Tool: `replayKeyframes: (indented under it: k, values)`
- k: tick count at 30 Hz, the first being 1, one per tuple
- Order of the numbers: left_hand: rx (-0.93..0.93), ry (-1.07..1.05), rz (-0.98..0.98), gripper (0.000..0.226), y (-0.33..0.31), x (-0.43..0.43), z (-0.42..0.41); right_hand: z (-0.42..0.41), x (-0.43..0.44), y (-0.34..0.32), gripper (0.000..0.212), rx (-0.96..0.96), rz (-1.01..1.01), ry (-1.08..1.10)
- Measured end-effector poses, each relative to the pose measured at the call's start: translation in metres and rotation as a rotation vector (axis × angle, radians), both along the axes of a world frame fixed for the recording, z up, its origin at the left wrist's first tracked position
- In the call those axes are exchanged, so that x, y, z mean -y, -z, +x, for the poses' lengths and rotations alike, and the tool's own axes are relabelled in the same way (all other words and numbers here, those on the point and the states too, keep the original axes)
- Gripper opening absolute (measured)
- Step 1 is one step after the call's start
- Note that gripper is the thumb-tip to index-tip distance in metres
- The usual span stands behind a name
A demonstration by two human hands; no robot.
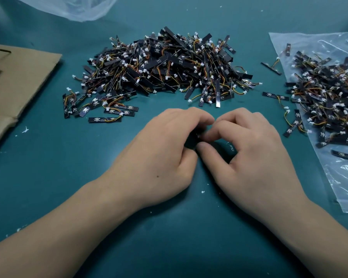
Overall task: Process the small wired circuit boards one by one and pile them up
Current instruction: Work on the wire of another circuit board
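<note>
Pinching 1 small board [191, 138] between the curled fingers of your left hand [159, 149] and right hand [249, 155], just in front of the big pile [165, 65], you've got barely any grip showing, so I reckon a slip flicks it into that pile and you lose track of it.

One view, worn on the person's head, looks forward and steeply down at the teal counter [48, 177]. The forearms enter from the bottom edge, and the left hand [161, 157] and right hand [247, 157] meet mid-frame, near enough that the small dark board [190, 140] pinched between them shows. The wide angle (corners darken) also takes in the big pile of boards [165, 67] beyond the hands, a cardboard sheet [18, 77] at left and a plastic bag [329, 177] at right.
</note>
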State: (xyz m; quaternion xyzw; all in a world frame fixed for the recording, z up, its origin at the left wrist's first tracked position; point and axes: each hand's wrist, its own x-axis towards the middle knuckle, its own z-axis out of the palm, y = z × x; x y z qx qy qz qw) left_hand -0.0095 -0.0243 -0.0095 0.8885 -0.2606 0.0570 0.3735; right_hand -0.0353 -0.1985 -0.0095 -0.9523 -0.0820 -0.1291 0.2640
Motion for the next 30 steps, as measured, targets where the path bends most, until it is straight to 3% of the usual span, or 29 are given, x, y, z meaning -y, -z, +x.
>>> replayKeyframes:
  k: [8,15,22,25,30]
  values:
    - [-0.033,-0.013,-0.031,0.045,0.002,0.001,0.001,-0.003,0.002,-0.005,0.023,0.044,-0.147,-0.033]
    - [0.011,-0.026,-0.001,0.045,-0.005,0.001,0.0,-0.007,-0.003,-0.004,0.033,0.235,-0.394,-0.062]
    - [0.028,0.003,0.038,0.044,-0.005,-0.001,0.004,0.001,0.002,0.002,0.012,0.063,-0.132,-0.022]
    - [0.061,-0.021,0.036,0.029,-0.003,0.001,0.004,0.003,0.002,0.002,0.011,0.026,-0.092,-0.018]
    - [0.083,-0.091,-0.015,0.014,-0.003,0.001,0.004,0.003,0.006,-0.003,0.007,0.0,0.227,-0.044]
